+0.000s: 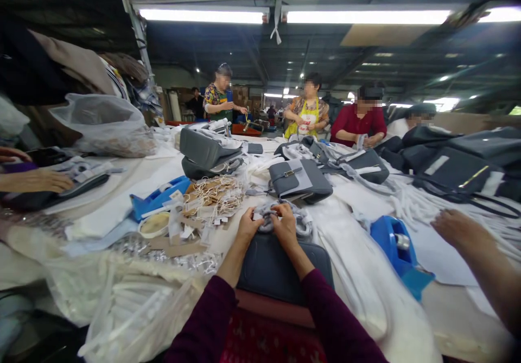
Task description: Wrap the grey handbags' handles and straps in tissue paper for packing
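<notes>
A dark grey bag (285,265) lies flat at the near table edge in front of me. At its far end, my left hand (249,226) and my right hand (284,223) are close together, fingers closed on a strap (266,215) wrapped in pale grey-white material. Both thumbs point inward towards each other. More of the wrapped strap (303,223) loops out to the right of my right hand. Just beyond stands another grey bag (280,176) with a buckled flap, partly covered by a pale sheet.
Blue tape dispensers (393,243) (157,196) flank me. String tags (215,195) are heaped left, near a tape roll (154,224). White padding (362,265) covers the right. Co-workers' hands (44,180) (459,230) reach in from both sides; several people stand across the table.
</notes>
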`<state>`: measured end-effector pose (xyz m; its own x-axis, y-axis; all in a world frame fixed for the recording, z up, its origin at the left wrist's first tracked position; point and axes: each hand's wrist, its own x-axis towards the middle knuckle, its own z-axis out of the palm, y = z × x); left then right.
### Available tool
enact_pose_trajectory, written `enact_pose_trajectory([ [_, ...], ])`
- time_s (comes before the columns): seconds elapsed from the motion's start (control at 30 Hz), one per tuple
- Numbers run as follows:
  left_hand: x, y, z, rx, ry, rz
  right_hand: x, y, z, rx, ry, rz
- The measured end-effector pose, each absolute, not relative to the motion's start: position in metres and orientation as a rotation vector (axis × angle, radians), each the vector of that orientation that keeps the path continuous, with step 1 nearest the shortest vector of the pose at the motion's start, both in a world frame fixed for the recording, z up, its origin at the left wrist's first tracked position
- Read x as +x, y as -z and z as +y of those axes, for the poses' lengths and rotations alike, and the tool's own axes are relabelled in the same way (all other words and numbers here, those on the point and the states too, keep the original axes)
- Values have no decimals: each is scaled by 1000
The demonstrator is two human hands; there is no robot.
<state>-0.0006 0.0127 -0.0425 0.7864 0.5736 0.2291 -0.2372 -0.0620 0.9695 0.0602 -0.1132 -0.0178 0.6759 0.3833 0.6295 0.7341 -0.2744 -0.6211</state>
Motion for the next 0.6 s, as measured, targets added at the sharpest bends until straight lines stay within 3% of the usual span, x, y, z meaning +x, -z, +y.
enact_pose_trajectory([
  [0.33, -13, 32, 8, 1212, -640, 248, 58, 17, -106, -2014, 3, -635],
  [0.6, -13, 30, 10, 1388, -633, 299, 41, 25, -75, -1689, 74, -491],
])
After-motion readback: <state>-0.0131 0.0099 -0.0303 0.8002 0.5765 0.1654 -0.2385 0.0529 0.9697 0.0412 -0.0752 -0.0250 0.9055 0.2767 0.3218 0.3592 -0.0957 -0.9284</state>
